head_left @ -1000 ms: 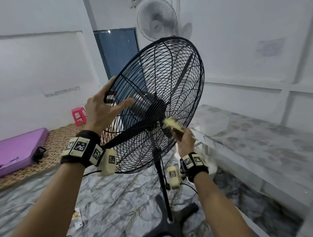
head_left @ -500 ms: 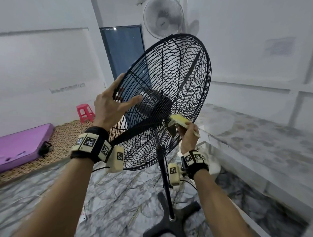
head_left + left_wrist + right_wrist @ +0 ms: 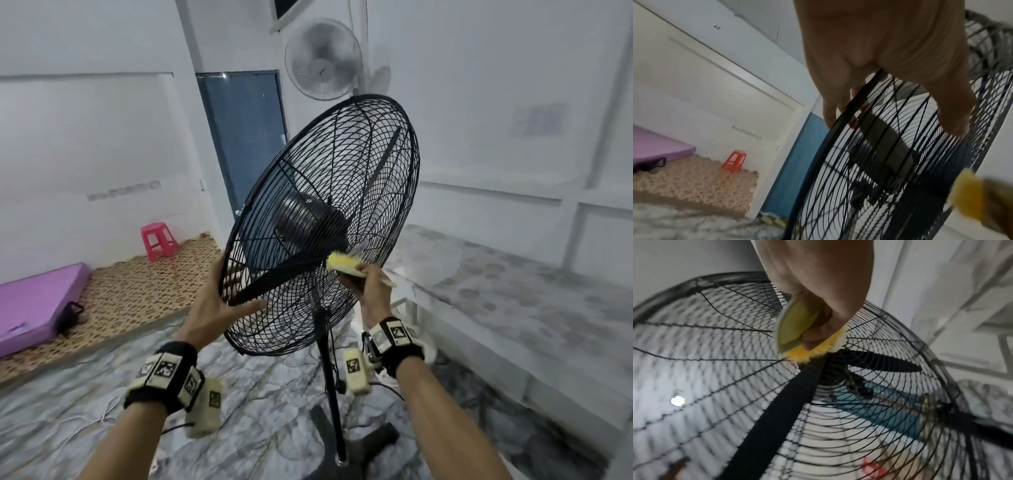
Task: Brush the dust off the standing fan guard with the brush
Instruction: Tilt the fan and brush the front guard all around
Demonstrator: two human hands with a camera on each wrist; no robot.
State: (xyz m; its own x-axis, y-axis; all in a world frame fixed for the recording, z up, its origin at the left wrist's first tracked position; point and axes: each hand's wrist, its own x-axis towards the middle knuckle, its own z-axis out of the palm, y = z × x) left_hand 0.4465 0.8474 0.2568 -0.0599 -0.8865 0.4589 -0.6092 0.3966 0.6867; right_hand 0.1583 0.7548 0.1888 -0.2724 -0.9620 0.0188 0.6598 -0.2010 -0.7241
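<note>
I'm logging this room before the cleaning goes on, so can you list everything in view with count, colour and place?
standing fan guard: one, black wire, centre of room on a black pole and base
brush: one, yellow, against the guard near the hub
wall fan: one, white, high on the far wall
door: one, blue, behind the standing fan
stool: one, red-pink, by the left wall
mattress: one, purple, far left on the patterned mat
patterned mat: one, tan, along the left wall
platform: one, grey marbled, on the right
left hand: one, holds the guard's lower left rim
right hand: one, holds the brush
</note>
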